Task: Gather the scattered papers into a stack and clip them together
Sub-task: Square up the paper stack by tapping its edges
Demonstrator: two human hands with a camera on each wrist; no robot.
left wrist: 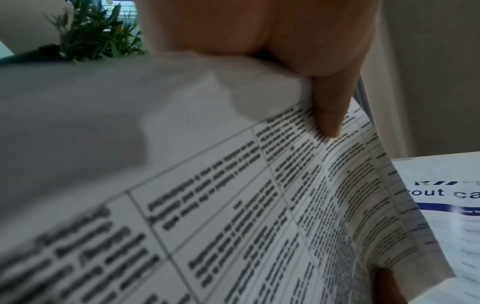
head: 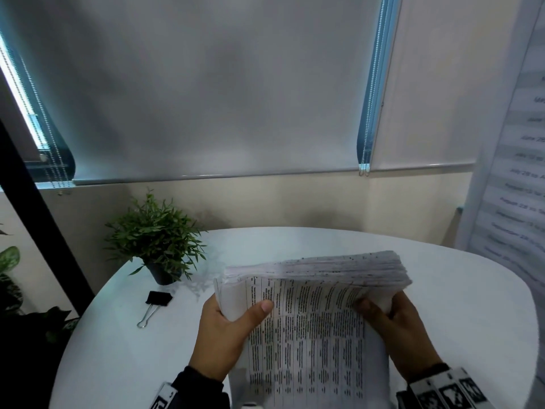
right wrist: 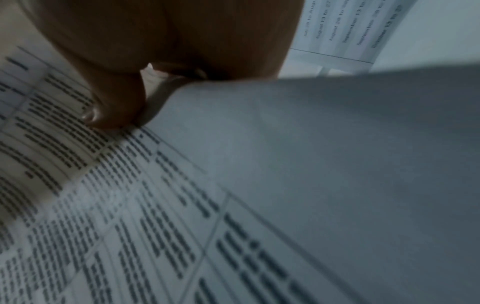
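Note:
A thick stack of printed papers (head: 309, 326) stands nearly upright over the white table (head: 124, 349), its top edge bent toward the far side. My left hand (head: 233, 323) grips its left edge, thumb across the printed front sheet. My right hand (head: 392, 320) grips the right edge, thumb on the front. In the left wrist view the papers (left wrist: 233, 205) fill the picture under my thumb (left wrist: 330, 107). The right wrist view shows the printed sheets (right wrist: 130, 205) with my thumb (right wrist: 114, 107) pressed on them. A black binder clip (head: 156, 302) lies on the table, left of the stack.
A small potted green plant (head: 156, 240) stands at the table's back left, just behind the clip. A printed poster (head: 519, 178) hangs at the right. A wall and window blinds are behind the table. Another printed sheet (left wrist: 446, 195) shows at the right of the left wrist view.

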